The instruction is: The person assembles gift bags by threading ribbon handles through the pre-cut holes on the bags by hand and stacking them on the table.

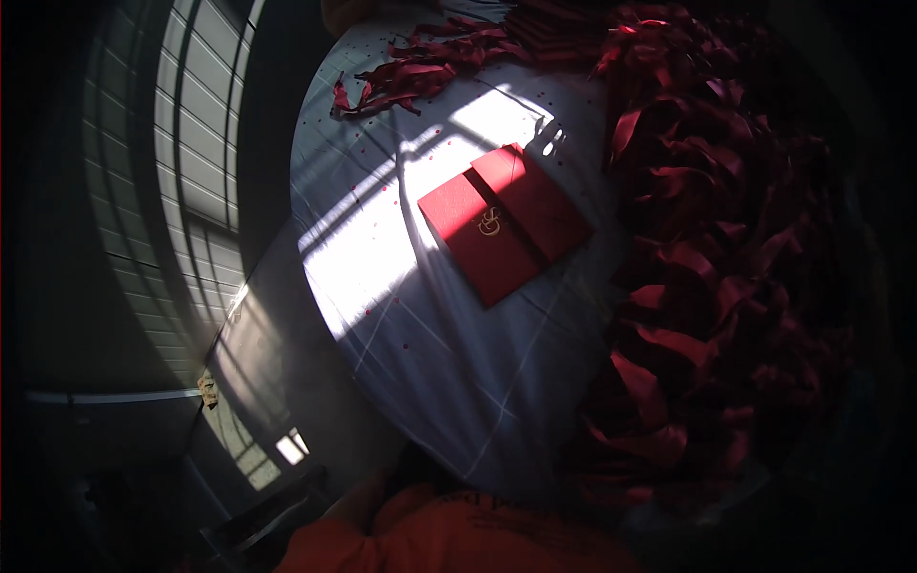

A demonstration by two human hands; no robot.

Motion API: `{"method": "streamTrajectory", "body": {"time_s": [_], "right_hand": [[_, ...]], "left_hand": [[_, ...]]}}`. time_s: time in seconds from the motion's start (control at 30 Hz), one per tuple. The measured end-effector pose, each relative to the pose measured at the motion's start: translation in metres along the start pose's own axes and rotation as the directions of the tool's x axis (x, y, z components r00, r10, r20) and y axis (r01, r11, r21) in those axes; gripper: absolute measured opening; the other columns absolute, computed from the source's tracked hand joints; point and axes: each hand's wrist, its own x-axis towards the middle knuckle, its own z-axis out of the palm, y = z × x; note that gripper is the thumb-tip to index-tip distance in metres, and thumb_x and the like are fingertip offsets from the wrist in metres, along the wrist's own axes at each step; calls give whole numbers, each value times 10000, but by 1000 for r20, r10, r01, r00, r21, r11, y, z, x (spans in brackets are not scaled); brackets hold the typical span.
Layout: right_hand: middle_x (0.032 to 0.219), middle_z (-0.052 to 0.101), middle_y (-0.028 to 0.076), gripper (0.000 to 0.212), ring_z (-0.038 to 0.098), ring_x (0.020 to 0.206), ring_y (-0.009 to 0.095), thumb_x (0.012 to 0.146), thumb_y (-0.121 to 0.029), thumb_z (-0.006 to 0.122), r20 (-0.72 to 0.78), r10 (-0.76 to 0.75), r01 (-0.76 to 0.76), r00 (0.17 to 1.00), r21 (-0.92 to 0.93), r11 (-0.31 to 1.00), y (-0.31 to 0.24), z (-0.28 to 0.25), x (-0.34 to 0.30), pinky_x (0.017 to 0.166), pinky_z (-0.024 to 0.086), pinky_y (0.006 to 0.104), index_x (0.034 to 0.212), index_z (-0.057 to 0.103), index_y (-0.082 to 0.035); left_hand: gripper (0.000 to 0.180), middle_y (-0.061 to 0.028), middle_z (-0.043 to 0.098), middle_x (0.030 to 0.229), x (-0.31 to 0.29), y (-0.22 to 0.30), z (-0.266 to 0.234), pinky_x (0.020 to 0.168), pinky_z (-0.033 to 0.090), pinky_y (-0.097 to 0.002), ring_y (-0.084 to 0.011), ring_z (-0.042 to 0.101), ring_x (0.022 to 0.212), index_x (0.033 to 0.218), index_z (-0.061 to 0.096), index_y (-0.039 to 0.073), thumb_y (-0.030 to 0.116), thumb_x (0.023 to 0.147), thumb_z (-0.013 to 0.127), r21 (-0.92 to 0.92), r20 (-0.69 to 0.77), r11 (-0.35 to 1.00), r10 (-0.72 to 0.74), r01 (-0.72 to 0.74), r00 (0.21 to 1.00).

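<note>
A square red folder-like card (458,224) with a gold monogram lies flat and turned at an angle on the white-covered table (497,411). A dark band crosses it; whether that is ribbon, gap or shadow I cannot tell. Beside its far corner lies a small dark thing with two bright loops (549,138), perhaps scissors handles. To the right, a long heap of dark red ribbons (688,258) covers the table. Neither of my hands shows. Part of my left arm (360,503) and an orange shirt (468,535) appear at the lower edge.
Loose red ribbon ends (411,81) spread over the far side, near stacked dark red pieces (554,38). Tiny red bits dot the cloth. Sunlight through a barred window falls across the card and table. A brownish shape (346,13) at the top edge is unclear.
</note>
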Motion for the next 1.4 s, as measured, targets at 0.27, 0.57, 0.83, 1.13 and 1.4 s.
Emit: {"method": "streamTrajectory", "body": {"time_s": [0.27, 0.57, 0.83, 1.13, 1.4], "right_hand": [[990, 682, 149, 369, 643, 939, 273, 940, -276, 585, -178, -164, 145, 970, -115, 983, -17, 23, 3, 861, 505, 392, 1218, 585, -33], [1011, 692, 167, 388, 655, 980, 290, 968, -298, 562, -211, -186, 146, 960, -192, 970, -54, 65, -109, 900, 509, 406, 1249, 576, -31], [925, 713, 115, 201, 704, 787, 144, 864, 56, 689, -323, -103, 309, 941, 693, 652, -292, -118, -69, 695, 580, 263, 1060, 661, 20], [1006, 679, 126, 192, 670, 873, 210, 803, 38, 751, -640, -234, 595, 732, 433, 677, -333, -135, -38, 723, 536, 289, 938, 636, -36], [953, 663, 113, 175, 656, 818, 235, 800, 24, 752, -654, -173, 519, 737, 382, 765, -307, -140, -38, 690, 524, 318, 919, 636, -30]], "left_hand": [[454, -233, 701, 921, -18, -48, -58, 788, 516, -509, -433, 668, 874, 949, 743, 78, 456, 978, 493, -603, -571, 772, -595, 203, 566], [393, -182, 491, 570, -136, 149, -261, 489, 395, -371, -240, 467, 506, 651, 553, -17, 231, 926, 684, -426, -900, 795, -321, -431, 296], [448, -148, 557, 581, -135, 194, -310, 460, 407, -434, -380, 534, 508, 620, 535, 66, 362, 917, 693, -86, -996, 948, -83, -307, 22], [438, -170, 487, 550, -161, 250, -309, 472, 403, -369, -203, 452, 442, 678, 578, -15, 303, 969, 656, -174, -971, 762, -26, -623, 239], [283, 8, 618, 689, -160, 264, -317, 597, 463, -246, -52, 523, 655, 854, 665, -30, 205, 1001, 609, -434, -737, 496, 285, -752, 613]]}}
